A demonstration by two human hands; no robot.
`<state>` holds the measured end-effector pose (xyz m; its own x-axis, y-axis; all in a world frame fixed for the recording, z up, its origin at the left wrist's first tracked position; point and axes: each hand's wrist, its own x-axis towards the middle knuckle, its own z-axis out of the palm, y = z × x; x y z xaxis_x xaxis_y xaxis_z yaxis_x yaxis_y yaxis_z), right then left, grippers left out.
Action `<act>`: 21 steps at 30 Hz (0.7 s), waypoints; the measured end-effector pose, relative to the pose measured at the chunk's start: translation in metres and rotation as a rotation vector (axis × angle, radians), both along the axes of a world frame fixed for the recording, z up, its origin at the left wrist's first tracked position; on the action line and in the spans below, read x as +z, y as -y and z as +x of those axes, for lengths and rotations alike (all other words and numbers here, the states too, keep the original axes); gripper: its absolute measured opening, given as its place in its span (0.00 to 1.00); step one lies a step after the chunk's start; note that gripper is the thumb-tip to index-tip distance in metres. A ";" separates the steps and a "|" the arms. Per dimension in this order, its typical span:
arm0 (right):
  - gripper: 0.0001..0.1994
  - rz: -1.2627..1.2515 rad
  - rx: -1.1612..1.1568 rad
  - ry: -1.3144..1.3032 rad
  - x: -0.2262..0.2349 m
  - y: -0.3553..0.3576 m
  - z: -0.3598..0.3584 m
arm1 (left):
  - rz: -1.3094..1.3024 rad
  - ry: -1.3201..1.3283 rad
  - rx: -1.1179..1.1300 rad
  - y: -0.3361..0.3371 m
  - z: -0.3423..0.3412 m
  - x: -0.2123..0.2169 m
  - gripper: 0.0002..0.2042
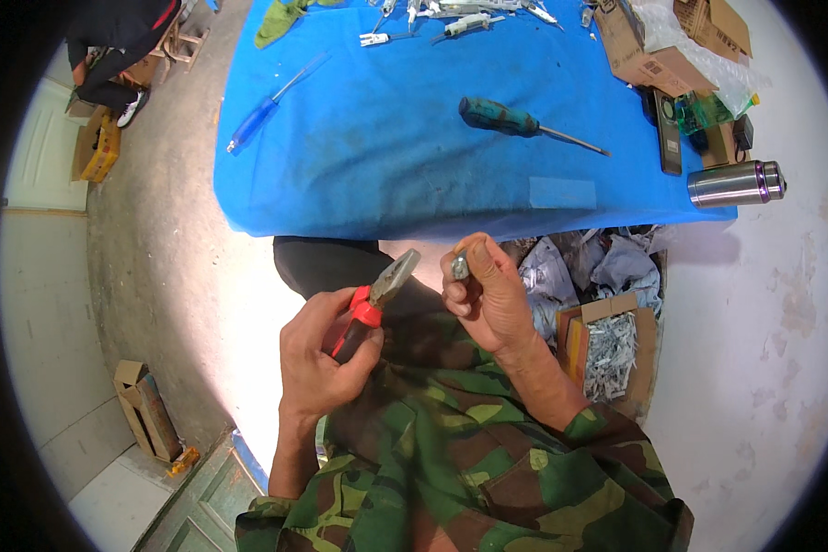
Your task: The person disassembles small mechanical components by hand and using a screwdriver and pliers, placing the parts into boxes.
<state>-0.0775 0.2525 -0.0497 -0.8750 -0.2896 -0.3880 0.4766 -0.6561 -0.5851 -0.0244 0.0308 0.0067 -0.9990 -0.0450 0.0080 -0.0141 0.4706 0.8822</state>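
Observation:
My left hand [327, 345] is wrapped round the red and black handles of a pair of pliers [395, 279], whose metal jaws point up and to the right. Close beside the jaws, but apart from them, my right hand [492, 299] pinches a small grey metal piece [460, 267] between thumb and fingers; its exact kind cannot be made out. Both hands are over my lap, just in front of the table's near edge. On the blue-covered table [359, 184] lie a screwdriver with a dark teal handle [499, 117] and another with a clear blue handle [256, 122].
Several white and metal parts [469, 23] lie at the table's far side, near a green cloth [281, 20]. Open cardboard boxes [649, 55], a phone [667, 138] and a steel flask [734, 184] stand rightward. Below sits a box of metal strips [610, 354]. Another person [110, 55] sits far left.

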 end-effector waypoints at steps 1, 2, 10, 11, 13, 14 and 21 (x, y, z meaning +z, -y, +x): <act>0.15 -0.037 -0.009 0.050 -0.001 0.000 0.000 | -0.032 -0.020 0.005 -0.001 0.002 -0.001 0.19; 0.15 -0.075 -0.018 0.100 -0.001 0.001 -0.001 | -0.037 -0.045 0.016 -0.002 0.005 -0.002 0.19; 0.18 -0.167 -0.054 0.285 0.007 0.016 0.006 | -0.164 -0.231 -0.049 -0.023 0.008 -0.022 0.20; 0.18 -0.154 -0.073 0.302 0.010 0.018 0.006 | -0.170 -0.252 -0.053 -0.023 0.008 -0.024 0.20; 0.19 -0.150 -0.095 0.334 0.018 0.021 0.005 | -0.170 -0.281 -0.030 -0.023 0.008 -0.024 0.21; 0.19 -0.148 -0.107 0.351 0.020 0.021 0.006 | -0.165 -0.290 -0.002 -0.022 0.009 -0.022 0.21; 0.21 -0.353 -0.018 0.320 0.011 0.021 0.007 | -0.182 -0.290 -0.063 -0.026 0.008 -0.029 0.22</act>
<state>-0.0708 0.2316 -0.0383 -0.7336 -0.4383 -0.5194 0.5836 -0.7979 -0.1508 -0.0168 0.0563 -0.0226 -0.9548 0.0450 0.2938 0.2587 0.6128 0.7467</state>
